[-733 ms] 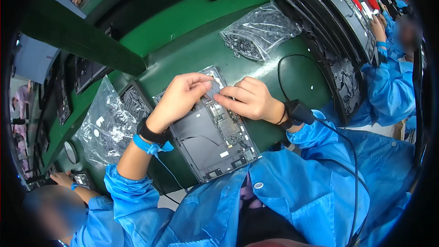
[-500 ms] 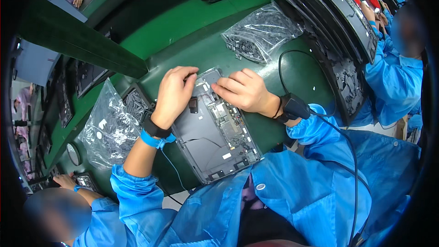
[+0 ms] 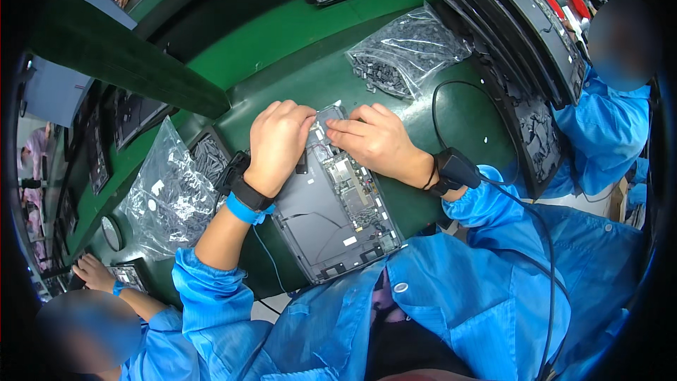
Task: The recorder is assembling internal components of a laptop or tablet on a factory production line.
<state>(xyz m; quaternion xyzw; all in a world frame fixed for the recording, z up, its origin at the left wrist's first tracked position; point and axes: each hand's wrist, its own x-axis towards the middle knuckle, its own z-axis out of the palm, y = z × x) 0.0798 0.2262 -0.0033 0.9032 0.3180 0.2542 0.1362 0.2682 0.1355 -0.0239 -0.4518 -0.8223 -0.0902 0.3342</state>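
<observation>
An opened laptop base (image 3: 307,222) with a dark grey inside and a bare circuit board (image 3: 350,190) along its right half lies aslant before me. My left hand (image 3: 277,141) is closed over its far left corner, thumb and fingertips pressed together. My right hand (image 3: 374,140) is closed at the far end too, its fingertips pinched just above the casing. What either pinch holds is too small or hidden to make out. A small black piece (image 3: 302,164) shows partly beside my left hand.
Clear bags of small dark parts lie at the left (image 3: 166,201) and far right (image 3: 405,53). Laptop casings (image 3: 522,28) stand stacked at the right, above a tray (image 3: 518,130) of grey pieces. A black cable (image 3: 436,109) loops by my right wrist. Co-workers sit on both sides.
My left hand has moved right and closed in at the far corner, now covering part of the black piece. My right hand has hardly moved. The left co-worker's hand has shifted left.
</observation>
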